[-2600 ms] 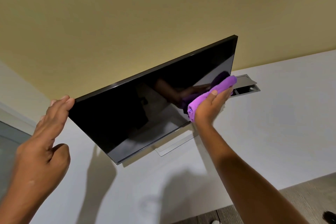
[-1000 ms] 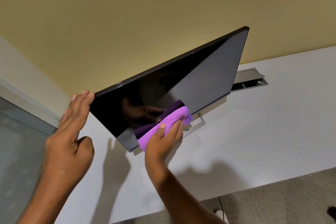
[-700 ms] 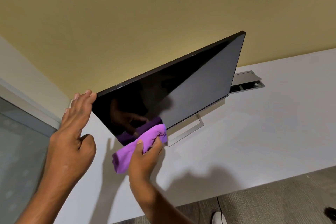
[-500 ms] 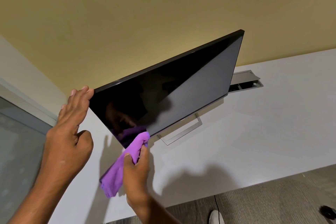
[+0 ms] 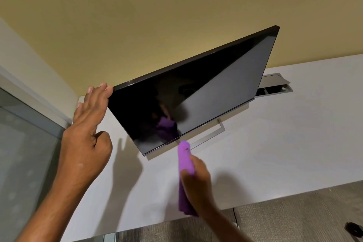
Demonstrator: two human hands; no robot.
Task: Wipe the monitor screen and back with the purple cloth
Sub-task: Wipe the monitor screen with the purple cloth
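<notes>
We see a dark, switched-off monitor (image 5: 196, 100) tilted across the middle of the view, its top edge climbing toward 1 o'clock and its lower left corner dipping toward 6 o'clock. It sits on a thin silver frame stand (image 5: 213, 135) on a white desk (image 5: 294, 143).

At 9 o'clock the left hand (image 5: 86, 139) is spread flat. Its straight fingers (image 5: 98, 92) rest against the monitor's upper left corner, and the thumb is folded in toward the palm.

At 6 o'clock the right hand (image 5: 196, 180), blurred, is curled round the purple cloth (image 5: 184, 163). The cloth is bunched into a long roll that sticks out above and below the fist. Its upper end lies just beneath the monitor's bottom edge, near the stand. We cannot tell whether it touches the bezel. A purple reflection of it shows in the lower part of the screen.

Behind the monitor's right end, toward 3 o'clock, we see a grey cable hatch (image 5: 275, 84) set into the desk with its lid raised. A yellow wall (image 5: 157, 15) fills the view from 10 to 2 o'clock. A glass partition (image 5: 23, 153) stands at the far left. Grey carpet (image 5: 294, 212) runs along the bottom right, with a thin black cable (image 5: 234, 216) crossing it. At 4 o'clock, in the corner, a small dark object (image 5: 353, 229) lies on the carpet, and we cannot make out what it is.
</notes>
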